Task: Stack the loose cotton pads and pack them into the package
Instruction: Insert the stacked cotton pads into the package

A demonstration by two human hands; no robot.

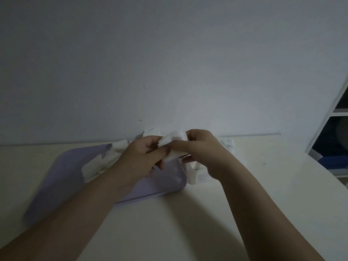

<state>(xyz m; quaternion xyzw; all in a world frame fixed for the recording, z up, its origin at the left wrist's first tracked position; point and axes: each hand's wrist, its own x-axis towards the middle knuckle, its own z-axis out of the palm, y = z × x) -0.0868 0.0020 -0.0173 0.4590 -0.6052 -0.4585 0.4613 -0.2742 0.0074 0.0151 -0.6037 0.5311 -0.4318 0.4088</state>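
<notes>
Both hands meet above the far end of a lilac tray [56, 185]. My left hand [139, 159] and my right hand [199, 147] together pinch a small bunch of white cotton pads [172, 140] between their fingertips. More loose cotton pads [98, 164] lie spread over the tray's far left part. The white package [195, 174] stands just right of the tray, under my right wrist, partly hidden by it. The light is dim and the pad edges are hard to make out.
The tray lies on a pale table [188, 223] that meets a white wall [169, 63]. A white shelf unit [333, 129] with dark and blue contents stands at the right edge, beyond the table.
</notes>
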